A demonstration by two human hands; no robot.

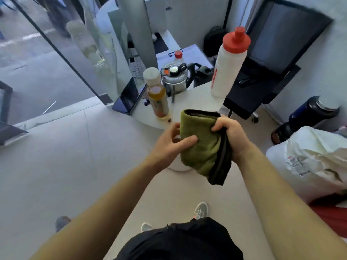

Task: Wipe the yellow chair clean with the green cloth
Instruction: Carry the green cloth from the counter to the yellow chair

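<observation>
We hold the green cloth (201, 139) bunched in our right hand (231, 136), left hand (172, 142) steadying it with a loose grip (no yellow chair visible, so wiping seems unstarted).

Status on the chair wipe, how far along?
Done: the folded green cloth with dark edging is picked up. In hand: right hand grips its edge, left hand supports the other side, held in the air near the white table. Left: all wiping; no yellow chair in view.
</observation>
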